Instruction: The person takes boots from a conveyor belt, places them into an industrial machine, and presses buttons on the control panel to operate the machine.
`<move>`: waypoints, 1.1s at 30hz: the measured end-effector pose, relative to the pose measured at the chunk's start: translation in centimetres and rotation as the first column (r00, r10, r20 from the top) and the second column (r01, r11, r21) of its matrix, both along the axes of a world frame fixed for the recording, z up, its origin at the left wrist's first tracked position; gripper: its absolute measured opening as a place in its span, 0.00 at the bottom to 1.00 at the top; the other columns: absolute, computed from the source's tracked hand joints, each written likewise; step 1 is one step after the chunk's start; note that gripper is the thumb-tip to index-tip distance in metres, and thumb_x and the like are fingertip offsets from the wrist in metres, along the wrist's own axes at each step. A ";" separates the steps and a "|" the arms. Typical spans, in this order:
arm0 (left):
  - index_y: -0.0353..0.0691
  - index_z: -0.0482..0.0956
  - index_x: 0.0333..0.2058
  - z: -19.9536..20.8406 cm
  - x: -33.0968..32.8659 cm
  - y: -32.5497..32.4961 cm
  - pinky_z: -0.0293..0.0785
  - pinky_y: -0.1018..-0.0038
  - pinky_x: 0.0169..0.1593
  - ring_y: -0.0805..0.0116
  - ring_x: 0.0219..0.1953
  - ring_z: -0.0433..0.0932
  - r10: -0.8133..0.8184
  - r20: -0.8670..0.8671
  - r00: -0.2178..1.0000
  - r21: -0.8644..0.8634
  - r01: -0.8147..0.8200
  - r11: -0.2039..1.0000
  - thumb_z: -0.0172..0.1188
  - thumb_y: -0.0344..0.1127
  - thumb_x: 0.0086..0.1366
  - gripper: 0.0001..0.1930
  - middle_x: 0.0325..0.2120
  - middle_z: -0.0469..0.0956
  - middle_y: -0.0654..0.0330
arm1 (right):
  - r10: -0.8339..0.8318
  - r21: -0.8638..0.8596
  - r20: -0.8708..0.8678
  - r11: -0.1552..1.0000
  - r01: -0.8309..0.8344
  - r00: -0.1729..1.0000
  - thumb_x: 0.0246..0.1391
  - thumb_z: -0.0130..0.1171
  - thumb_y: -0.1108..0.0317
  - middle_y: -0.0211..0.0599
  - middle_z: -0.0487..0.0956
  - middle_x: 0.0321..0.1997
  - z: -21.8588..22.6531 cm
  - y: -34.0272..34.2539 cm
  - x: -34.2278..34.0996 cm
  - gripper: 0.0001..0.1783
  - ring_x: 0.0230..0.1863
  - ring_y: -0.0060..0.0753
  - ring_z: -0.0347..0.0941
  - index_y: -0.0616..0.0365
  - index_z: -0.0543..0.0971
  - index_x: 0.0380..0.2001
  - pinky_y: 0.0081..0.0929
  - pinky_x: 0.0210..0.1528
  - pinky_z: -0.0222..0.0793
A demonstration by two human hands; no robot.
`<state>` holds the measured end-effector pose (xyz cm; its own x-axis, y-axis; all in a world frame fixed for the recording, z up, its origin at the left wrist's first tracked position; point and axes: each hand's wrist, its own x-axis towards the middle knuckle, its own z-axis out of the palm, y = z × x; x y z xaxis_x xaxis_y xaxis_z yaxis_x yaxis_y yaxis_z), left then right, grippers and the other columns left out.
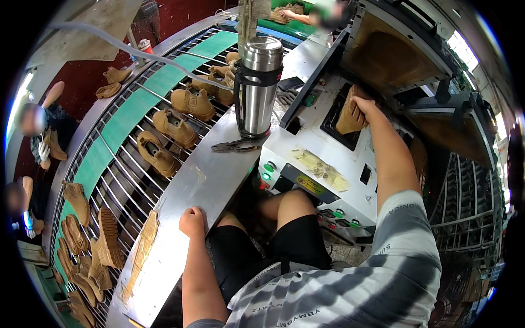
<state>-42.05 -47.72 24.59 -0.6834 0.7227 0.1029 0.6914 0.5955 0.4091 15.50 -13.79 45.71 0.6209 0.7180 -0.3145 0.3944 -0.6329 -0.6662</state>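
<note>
My right hand [365, 109] is closed around a tan shoe [349, 118]. The shoe is tilted, sole side partly showing, over the black recess [331, 123] in the top of a white machine [284, 143]. Two brown-lined lids [383, 57] stand raised behind it. My left hand [192, 221] is curled into a fist on the edge of the metal ledge [180, 188], with nothing visible in it. Beyond that hand, several tan shoes [174, 129] sit on the rod conveyor [117, 177].
A steel thermos [261, 90] stands on the ledge, with dark pliers [238, 145] at its foot. A phone [290, 83] and a grey glove [285, 98] lie behind it. Co-workers handle shoes across the conveyor, one with a white glove [44, 151]. Racks [465, 191] stand at right.
</note>
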 end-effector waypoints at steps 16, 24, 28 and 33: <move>0.39 0.80 0.23 0.5 0.7 -0.3 0.72 0.59 0.32 0.48 0.27 0.78 0.005 -0.031 1.000 -0.048 -0.007 0.999 0.53 0.43 0.59 0.15 0.23 0.79 0.50 | 0.536 -0.312 0.399 0.842 -0.440 0.744 0.39 0.62 0.42 0.47 0.63 0.66 1.6 -5.3 -4.3 0.44 0.67 0.52 0.56 0.55 0.69 0.59 0.47 0.61 0.63; 0.36 0.76 0.40 -1.2 -0.3 -1.3 0.73 0.62 0.40 0.53 0.34 0.78 0.089 0.162 0.983 0.382 -0.145 0.913 0.53 0.34 0.63 0.11 0.32 0.79 0.50 | 0.534 -0.254 0.523 0.842 -0.476 0.664 0.45 0.58 0.38 0.47 0.59 0.69 0.0 -7.5 -4.5 0.50 0.68 0.52 0.54 0.56 0.59 0.66 0.40 0.66 0.58; 0.32 0.74 0.44 0.0 3.2 -1.2 0.69 0.64 0.50 0.53 0.46 0.75 0.261 0.343 0.903 0.293 -0.366 0.883 0.53 0.34 0.62 0.15 0.44 0.75 0.47 | 0.522 -0.037 0.531 0.801 -0.598 0.667 0.47 0.61 0.46 0.47 0.65 0.64 1.4 -13.0 0.0 0.41 0.65 0.52 0.60 0.56 0.66 0.61 0.41 0.64 0.59; 0.27 0.68 0.52 -3.4 14.7 3.8 0.58 0.63 0.61 0.54 0.56 0.66 -0.092 0.571 0.816 0.526 -0.276 0.805 0.50 0.38 0.68 0.21 0.52 0.69 0.45 | 0.225 0.169 0.690 0.874 -0.456 0.688 0.44 0.65 0.56 0.44 0.69 0.59 -0.9 -23.5 9.2 0.33 0.61 0.50 0.63 0.53 0.71 0.55 0.42 0.60 0.62</move>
<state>-27.33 -43.91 21.19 -0.8097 0.5843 0.0549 0.1920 0.1753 0.9656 24.71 -37.33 44.85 0.2773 0.9028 0.3289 0.9362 -0.1768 -0.3038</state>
